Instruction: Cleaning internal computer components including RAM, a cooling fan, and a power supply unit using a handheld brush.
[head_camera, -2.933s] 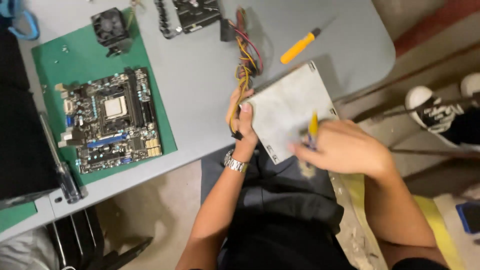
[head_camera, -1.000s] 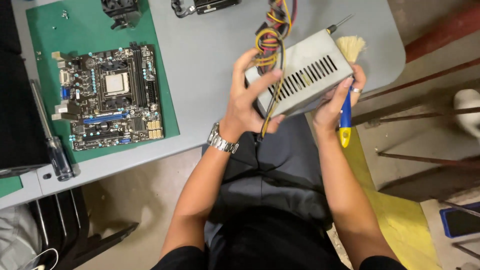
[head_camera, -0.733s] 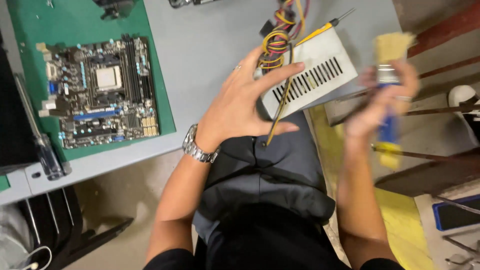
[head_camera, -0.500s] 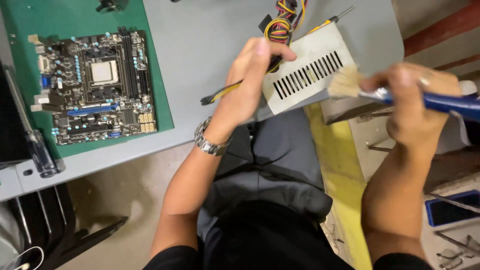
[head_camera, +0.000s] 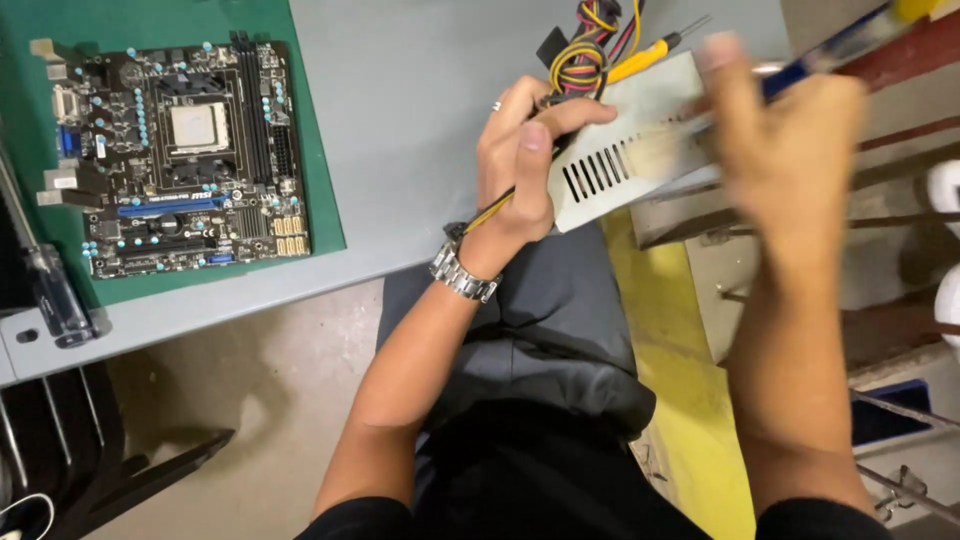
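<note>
Grey tabletop (head_camera: 420, 150) fills the upper part of the head view, with bare floor (head_camera: 270, 400) below its near edge and my dark lap at 6 o'clock.

At 10 o'clock a green mat (head_camera: 320, 180) lies on the table, and a motherboard (head_camera: 170, 160) sits flat on it. A dark-handled screwdriver (head_camera: 45, 290) lies at 9 o'clock, just beside the mat's left edge.

My left hand (head_camera: 520, 170) is at about 12 o'clock, past the table's near edge, fingers curled and pressed around the left end of a grey metal power supply (head_camera: 625, 150); the thumb lies across its vented face. The box is tilted, slots toward me, and hangs over my lap and the table edge rather than resting flat. A bundle of yellow, red and black wires (head_camera: 585, 55) comes out of its far end above my knuckles, and one yellow and black lead runs down under my palm. A metal watch (head_camera: 463, 275) sits on that wrist.

A yellow-handled screwdriver (head_camera: 650, 55) lies on the table just behind the box.

My right hand (head_camera: 790, 150) is at 1 o'clock (badly blurred), closed around a blue brush handle (head_camera: 830, 45) that points up to the corner. The bristles seem to be against the vented face, though the blur hides them.

A yellow strip (head_camera: 680, 360) runs down the floor at 4 o'clock.
</note>
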